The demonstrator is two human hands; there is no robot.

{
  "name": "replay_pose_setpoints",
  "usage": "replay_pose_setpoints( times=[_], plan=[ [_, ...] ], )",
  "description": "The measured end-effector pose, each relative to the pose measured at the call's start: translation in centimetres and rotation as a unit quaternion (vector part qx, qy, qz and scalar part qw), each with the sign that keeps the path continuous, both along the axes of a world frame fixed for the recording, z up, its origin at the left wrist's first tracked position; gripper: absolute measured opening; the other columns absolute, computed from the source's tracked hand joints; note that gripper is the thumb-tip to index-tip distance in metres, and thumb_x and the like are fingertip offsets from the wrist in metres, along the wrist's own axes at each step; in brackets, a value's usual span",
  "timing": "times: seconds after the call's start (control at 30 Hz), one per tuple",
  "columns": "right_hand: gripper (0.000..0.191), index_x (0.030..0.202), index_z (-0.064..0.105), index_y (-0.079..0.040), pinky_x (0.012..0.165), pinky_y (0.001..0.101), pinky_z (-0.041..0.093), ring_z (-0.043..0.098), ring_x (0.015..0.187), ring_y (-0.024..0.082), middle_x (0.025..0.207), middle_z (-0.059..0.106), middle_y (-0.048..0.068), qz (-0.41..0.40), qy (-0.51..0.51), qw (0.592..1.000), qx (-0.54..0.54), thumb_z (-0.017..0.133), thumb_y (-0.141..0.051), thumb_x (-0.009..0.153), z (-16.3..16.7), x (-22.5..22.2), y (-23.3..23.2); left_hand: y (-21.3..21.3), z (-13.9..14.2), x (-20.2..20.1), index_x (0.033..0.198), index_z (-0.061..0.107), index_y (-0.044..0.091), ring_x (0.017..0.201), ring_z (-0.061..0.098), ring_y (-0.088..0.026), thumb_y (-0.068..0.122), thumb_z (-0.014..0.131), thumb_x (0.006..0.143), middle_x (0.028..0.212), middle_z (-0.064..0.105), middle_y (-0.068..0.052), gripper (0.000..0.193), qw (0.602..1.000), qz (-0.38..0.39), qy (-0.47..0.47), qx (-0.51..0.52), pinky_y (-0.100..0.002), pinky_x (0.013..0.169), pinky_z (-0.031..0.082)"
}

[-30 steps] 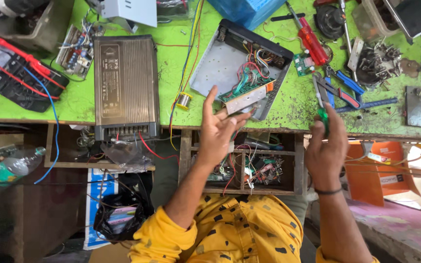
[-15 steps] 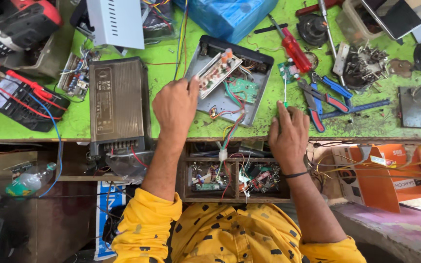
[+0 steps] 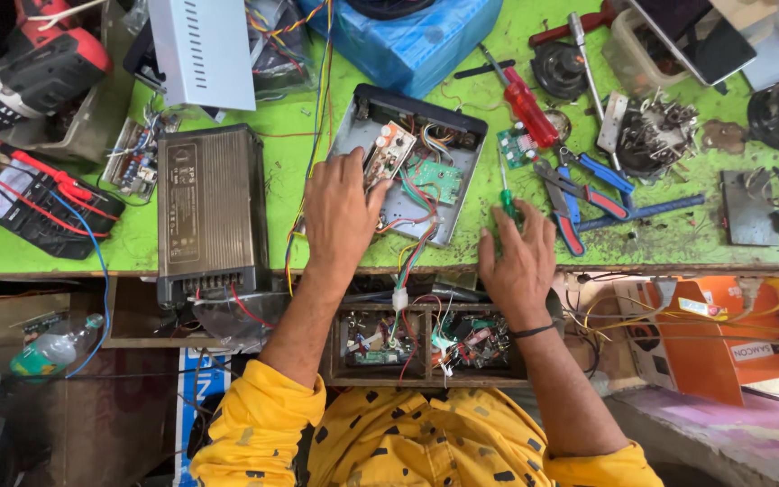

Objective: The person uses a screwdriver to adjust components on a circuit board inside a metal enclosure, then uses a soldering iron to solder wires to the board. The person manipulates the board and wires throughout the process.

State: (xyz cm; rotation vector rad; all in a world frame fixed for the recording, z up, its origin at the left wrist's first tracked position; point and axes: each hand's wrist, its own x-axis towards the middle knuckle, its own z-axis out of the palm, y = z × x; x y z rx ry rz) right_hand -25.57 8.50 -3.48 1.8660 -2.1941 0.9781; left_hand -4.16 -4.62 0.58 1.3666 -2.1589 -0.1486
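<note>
The left hand lies palm down inside the open metal case on the green bench, fingers spread and loose, clamped on nothing; its fingertips touch a small pale board tilted up against the case's inner parts. Beside that board sits a green circuit board, and coloured wires spill from the case over the bench edge down to a tray of parts below. The right hand rests at the bench edge just right of the case, fingers curled around a green-handled screwdriver, whose shaft points away from the person. Blue-and-red pliers lie just right of that hand, with a red screwdriver farther up. A ribbed grey box stands left of the left arm, near a meter with red leads.
</note>
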Motion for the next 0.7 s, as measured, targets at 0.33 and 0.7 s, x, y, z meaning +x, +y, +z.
replay_pose_setpoints(
  times=[0.33, 0.7],
  plan=[
    [0.036, 0.125, 0.069, -0.004, 0.102, 0.0490, 0.047, 0.055, 0.120, 0.042, 0.136, 0.057, 0.021, -0.003, -0.014, 1.000, -0.003, 0.072, -0.015, 0.092, 0.1, -0.5, -0.1, -1.9, -1.0, 0.9, 0.102, 0.076, -0.003, 0.133, 0.047, -0.043, 0.042, 0.083, 0.085, 0.142, 0.056, -0.024, 0.049, 0.998, 0.031, -0.044, -0.038, -0.058, 0.108, 0.037],
    [0.037, 0.127, 0.067, -0.003, 0.103, 0.0505, 0.046, 0.054, 0.123, 0.043, 0.138, 0.055, 0.023, -0.009, -0.011, 1.000, 0.005, 0.072, -0.016, 0.094, -0.5, -0.4, 0.0, -2.8, 1.6, 0.5, 0.093, 0.077, -0.001, 0.131, 0.048, -0.040, 0.046, 0.083, 0.082, 0.141, 0.057, -0.023, 0.049, 0.996, 0.036, -0.041, 0.076, -0.057, 0.105, 0.038]
  ],
)
